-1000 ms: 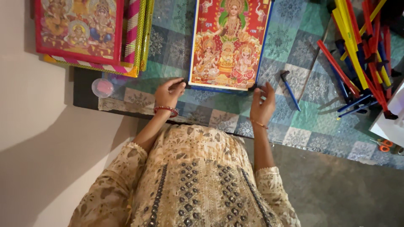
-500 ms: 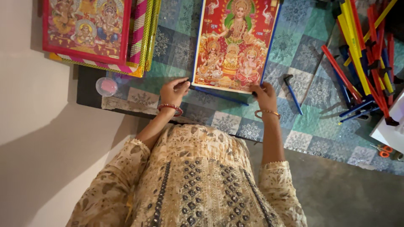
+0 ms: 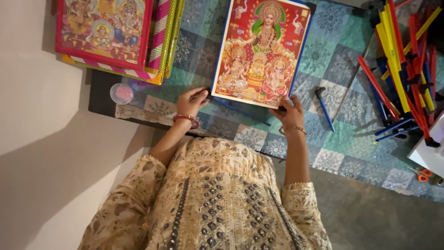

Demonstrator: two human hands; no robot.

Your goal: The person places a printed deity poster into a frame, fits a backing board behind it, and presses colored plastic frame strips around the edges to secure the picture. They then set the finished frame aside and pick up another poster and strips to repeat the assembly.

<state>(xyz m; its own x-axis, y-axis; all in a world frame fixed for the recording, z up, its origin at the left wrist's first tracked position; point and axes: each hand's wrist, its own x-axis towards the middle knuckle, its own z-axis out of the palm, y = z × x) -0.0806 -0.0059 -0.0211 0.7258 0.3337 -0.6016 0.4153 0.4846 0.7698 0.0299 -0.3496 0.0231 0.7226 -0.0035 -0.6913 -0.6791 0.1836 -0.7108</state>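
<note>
One camera looks straight down from above the person's head, fairly near, over both arms onto the patterned table (image 3: 333, 60).

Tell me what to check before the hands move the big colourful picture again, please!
1. Left hand on the picture's near left corner: ok, fingers touch it.
2. Right hand on the near right corner: ok.
3. Picture flat on the patterned cloth: cannot tell; a blue strip shows under its near edge.
4. Small round pink-lidded container apart from the picture: ok, it sits off to the left.
5. Loose blue strip apart from the picture: ok, it lies to the right.
6. Pile of red, yellow and blue strips apart from the picture: ok.
</note>
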